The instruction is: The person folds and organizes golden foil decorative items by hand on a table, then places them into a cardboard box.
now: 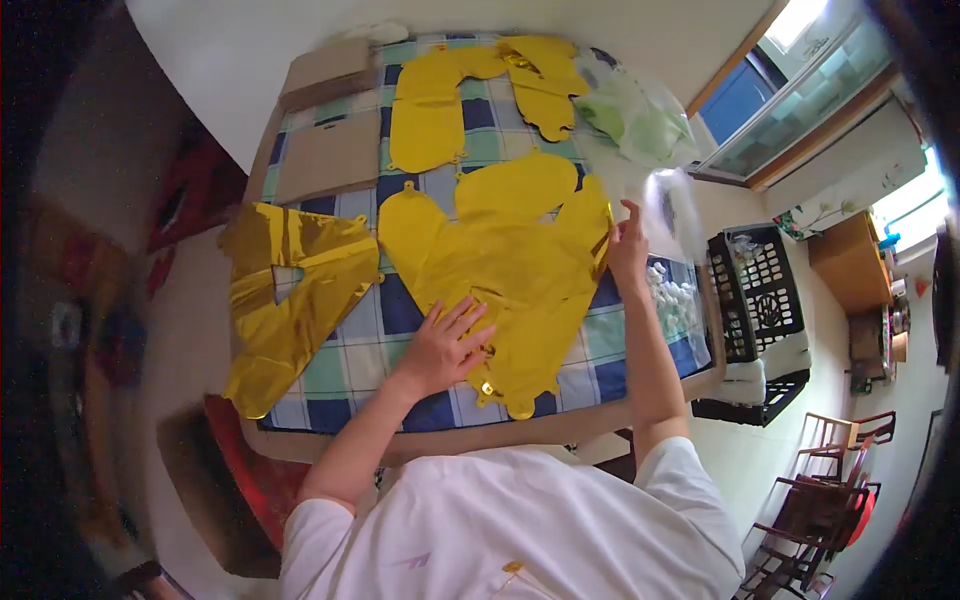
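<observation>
A flat, deflated gold foil balloon [510,260] with rounded lobes and small tabs lies in front of me on a checked cloth. My left hand [445,350] rests on its lower left part, fingers spread and nothing gripped. At the balloon's right edge is my right hand [628,245], index finger stretched out and the other fingers loosely bent, with no object visible in it. To the left, a shinier foil balloon [300,300] with a hole through it hangs partly over the table edge. Another flat gold balloon [430,115] lies toward the far side.
Brown cardboard pieces [330,160] lie at the far left of the checked cloth [345,385]. Clear plastic bags [635,115] sit at the right, near small white pieces [672,295]. Beyond the table's right edge stand black crates [765,290] and wooden chairs [820,500].
</observation>
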The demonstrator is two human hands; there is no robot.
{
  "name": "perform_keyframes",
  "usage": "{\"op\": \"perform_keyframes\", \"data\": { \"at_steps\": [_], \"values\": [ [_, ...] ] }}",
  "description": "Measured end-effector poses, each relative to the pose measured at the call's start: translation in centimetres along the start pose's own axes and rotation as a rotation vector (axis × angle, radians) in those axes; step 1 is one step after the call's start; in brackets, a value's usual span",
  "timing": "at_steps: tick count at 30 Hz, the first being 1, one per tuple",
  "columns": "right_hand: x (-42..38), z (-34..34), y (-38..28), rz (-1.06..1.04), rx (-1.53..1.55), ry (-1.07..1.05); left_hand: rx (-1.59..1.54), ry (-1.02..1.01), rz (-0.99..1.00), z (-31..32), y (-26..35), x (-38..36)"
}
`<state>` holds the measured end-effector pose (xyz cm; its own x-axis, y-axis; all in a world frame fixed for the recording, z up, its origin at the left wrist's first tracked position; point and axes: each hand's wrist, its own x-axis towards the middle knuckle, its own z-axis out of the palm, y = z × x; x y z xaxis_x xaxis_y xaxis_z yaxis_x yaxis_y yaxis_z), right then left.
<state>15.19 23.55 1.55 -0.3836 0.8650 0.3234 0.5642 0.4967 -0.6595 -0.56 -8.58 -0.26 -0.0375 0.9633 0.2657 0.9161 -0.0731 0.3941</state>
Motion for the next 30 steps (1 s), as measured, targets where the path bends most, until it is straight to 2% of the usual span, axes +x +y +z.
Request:
{"op": "perform_keyframes", "data": {
  "at_steps": [2,3,6,10,12,15,17,30],
  "values": [
    [0.8,-0.3,-0.3,-0.087,0.043,0.042,-0.001,-0.003,0.007,0.0,0.1,1.2],
    [1.3,-0.2,0.0,-0.023,0.023,0.024,0.008,0.000,0.019,0.3,0.0,1.2],
    [1.3,0.5,1.0,-0.298,-0.333,0.190,0.029,0.016,0.046,0.8,-0.4,1.7],
    [-4.7,2.3,-3.5,-0.411,-0.106,-0.220,0.004,0.052,-0.026,0.3,0.2,1.5],
    [-7.9,1.2,-7.4,-0.810,-0.507,-0.438,0.029,0.108,-0.101,0.1,0.2,1.4],
    [-10.5,3.7,-6.9,-0.538,-0.205,-0.421,0.126,0.172,-0.234,0.5,-0.8,0.2],
    [-10.7,3.9,-6.4,-0.533,-0.246,-0.419,0.171,0.148,-0.301,0.4,-1.5,-0.3],
    [-11.1,3.5,-6.5,-0.579,-0.283,-0.405,0.127,0.161,-0.318,0.0,-1.2,-0.1]
  ]
}}
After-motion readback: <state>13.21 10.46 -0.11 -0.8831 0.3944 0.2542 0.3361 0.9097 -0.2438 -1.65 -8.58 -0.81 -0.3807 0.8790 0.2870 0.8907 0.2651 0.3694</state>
